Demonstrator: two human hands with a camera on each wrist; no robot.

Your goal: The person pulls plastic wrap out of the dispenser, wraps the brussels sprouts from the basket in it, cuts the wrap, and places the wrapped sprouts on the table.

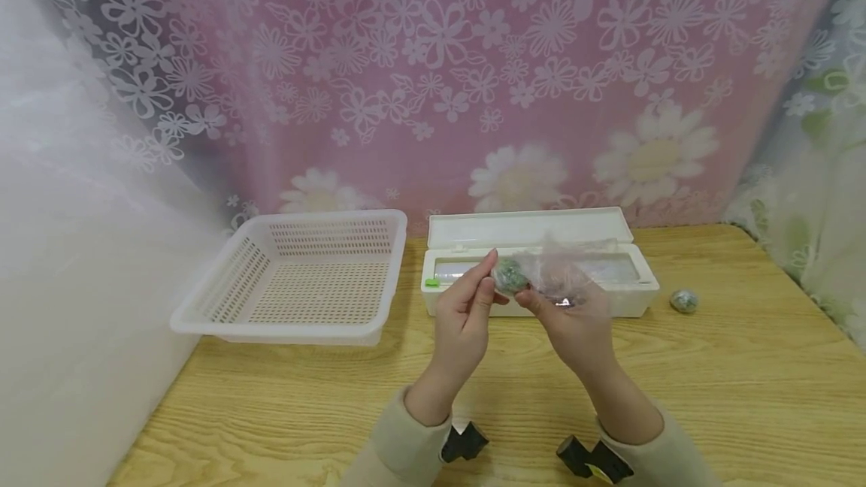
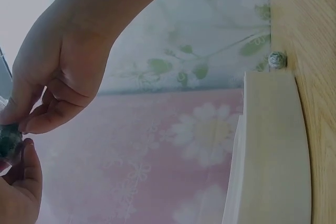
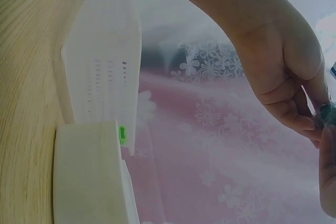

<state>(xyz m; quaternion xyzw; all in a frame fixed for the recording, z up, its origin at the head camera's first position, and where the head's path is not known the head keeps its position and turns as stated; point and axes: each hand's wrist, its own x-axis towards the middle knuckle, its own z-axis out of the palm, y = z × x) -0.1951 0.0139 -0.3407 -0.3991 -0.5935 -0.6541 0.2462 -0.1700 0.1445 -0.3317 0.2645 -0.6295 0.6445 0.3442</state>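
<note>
Both hands are raised together in front of the white cling film dispenser (image 1: 541,305). My left hand (image 1: 467,314) holds a small green ball (image 1: 510,275) partly covered in clear plastic film, thumb and fingers on its left side. On the ball's right, my right hand (image 1: 575,329) pinches the clear film (image 1: 551,265), which is bunched and spreads loosely over its fingers. In the left wrist view the right hand (image 2: 68,72) comes in from the top, its fingertips at the green ball (image 2: 9,142). The left hand (image 3: 283,72) meets the ball at the right edge of the right wrist view.
A white perforated basket (image 1: 291,335) stands at the left. The dispenser's lid (image 1: 528,228) is raised, and a green slider (image 1: 431,282) sits at its left end. A similar wrapped ball (image 1: 684,300) lies right of the dispenser. A flowered curtain (image 1: 379,96) hangs behind the wooden table (image 1: 284,412).
</note>
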